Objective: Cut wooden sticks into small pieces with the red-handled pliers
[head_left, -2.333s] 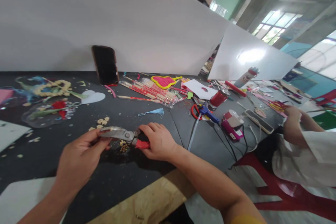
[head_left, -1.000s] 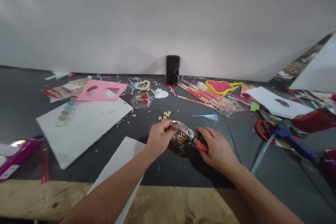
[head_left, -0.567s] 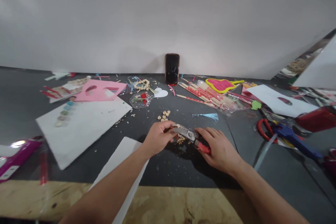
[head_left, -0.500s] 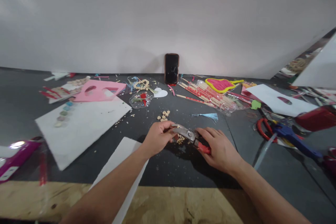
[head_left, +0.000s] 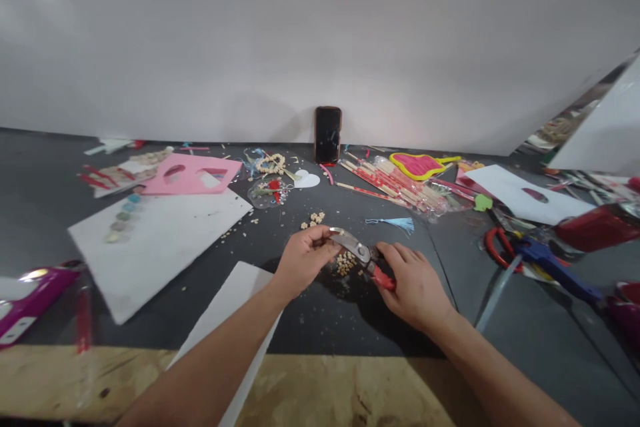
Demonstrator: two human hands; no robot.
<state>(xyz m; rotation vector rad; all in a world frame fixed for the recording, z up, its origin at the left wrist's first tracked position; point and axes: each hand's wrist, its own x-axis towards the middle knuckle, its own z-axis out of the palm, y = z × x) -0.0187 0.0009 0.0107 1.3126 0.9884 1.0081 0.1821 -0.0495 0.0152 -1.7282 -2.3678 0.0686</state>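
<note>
My right hand [head_left: 413, 283] is wrapped around the red handles of a pair of pruning shears [head_left: 356, 248], whose metal jaws point left. At the jaw tips, my left hand [head_left: 307, 257] has its thumb and fingers pinched together. What it pinches is too small and too hidden to make out. Under the shears lies a small heap of pale wooden beads or bits [head_left: 345, 264]. Just beyond my left hand are several light flower-shaped pieces [head_left: 313, 219]. Tiny crumbs dot the dark tabletop [head_left: 320, 327] below the hands.
A phone [head_left: 328, 135] leans on the white board behind. Red-wrapped sticks [head_left: 395, 183], a blue tassel [head_left: 395, 222] and blue-handled scissors [head_left: 555, 267] lie rightward. Leftward are pink cut-out paper [head_left: 200, 173], a white sheet [head_left: 150, 247] and a purple tool [head_left: 35, 300]. White foam [head_left: 240, 287] lies beneath my left forearm.
The camera has tipped up slightly, so the white board's top edge shows. My hands and the shears stay nearly in place; the jaws look closer together.
</note>
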